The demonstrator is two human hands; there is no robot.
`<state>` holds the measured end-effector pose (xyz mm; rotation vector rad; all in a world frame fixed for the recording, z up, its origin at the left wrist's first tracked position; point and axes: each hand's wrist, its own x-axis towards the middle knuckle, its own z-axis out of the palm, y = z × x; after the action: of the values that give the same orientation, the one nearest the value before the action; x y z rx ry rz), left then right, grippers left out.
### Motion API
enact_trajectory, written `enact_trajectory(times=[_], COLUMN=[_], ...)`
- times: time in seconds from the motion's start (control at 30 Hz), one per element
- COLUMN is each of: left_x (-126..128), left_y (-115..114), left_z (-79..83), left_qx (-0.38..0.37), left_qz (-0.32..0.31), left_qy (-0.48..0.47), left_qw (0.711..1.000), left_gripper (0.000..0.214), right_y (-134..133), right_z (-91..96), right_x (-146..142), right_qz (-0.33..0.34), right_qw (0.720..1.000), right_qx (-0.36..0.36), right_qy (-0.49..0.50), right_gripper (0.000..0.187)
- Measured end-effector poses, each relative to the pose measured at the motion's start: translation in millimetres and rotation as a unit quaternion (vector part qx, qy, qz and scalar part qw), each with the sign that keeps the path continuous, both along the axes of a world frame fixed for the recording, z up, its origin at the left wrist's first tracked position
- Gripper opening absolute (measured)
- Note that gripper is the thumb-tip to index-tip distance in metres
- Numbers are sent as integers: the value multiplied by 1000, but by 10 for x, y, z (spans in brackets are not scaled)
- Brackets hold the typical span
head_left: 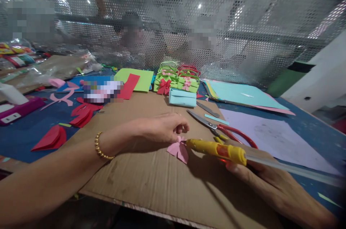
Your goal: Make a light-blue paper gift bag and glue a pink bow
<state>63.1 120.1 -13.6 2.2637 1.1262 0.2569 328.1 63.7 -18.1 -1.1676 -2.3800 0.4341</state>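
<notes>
My right hand point(259, 171) is wrapped around a yellow hot glue gun point(216, 149), with a long translucent glue stick point(292, 171) coming out of its back. The gun's nozzle meets the top of a pink paper bow point(178, 150) lying on the cardboard. My left hand point(164, 127), fingers curled, holds the bow's upper edge; the exact grip is partly hidden. Just beyond my hands lie red-handled scissors point(238, 134), a thin light-blue paper strip point(217, 119) and a folded light-blue paper purse point(182, 98).
Small green paper bags point(188, 84) with bows stand behind the purse. Red folded paper pieces point(51, 138) and a purple power strip point(20, 110) are at left. Stacked coloured sheets point(248, 94) and a lilac sheet point(275, 133) lie right. A perforated metal screen point(167, 5) rises behind.
</notes>
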Motion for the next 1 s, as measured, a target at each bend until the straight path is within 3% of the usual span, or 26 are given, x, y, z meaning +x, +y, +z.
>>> enact_trajectory(times=[0.23,0.43,0.63,0.77,0.87,1.0], left_x=[-5,0,-25,-152,-273,-346], left_y=[6,29,100,-86,-322,-493], left_z=[-32,-51,-82,19,75,25], left_qx=[18,7,8,26,46,39], left_qz=[0,-5,-26,-1,-17,-20], left_qy=[-20,-18,-17,-19,-13,-12], left_qw=[1000,1000,999,999,999,999], left_gripper=[28,23,29,20,13,17], right_y=[9,-15,-19,-2,0,-8], right_z=[7,-8,29,-1,-20,-8], right_x=[-7,44,-1,17,45,32], right_qz=[15,-14,-9,5,3,10], right_qw=[1000,1000,1000,1000,1000,999], right_qx=[8,-15,-6,-10,-13,-16], right_qy=[-20,-3,-12,-17,-25,-28], right_gripper=[43,40,43,43,43,50])
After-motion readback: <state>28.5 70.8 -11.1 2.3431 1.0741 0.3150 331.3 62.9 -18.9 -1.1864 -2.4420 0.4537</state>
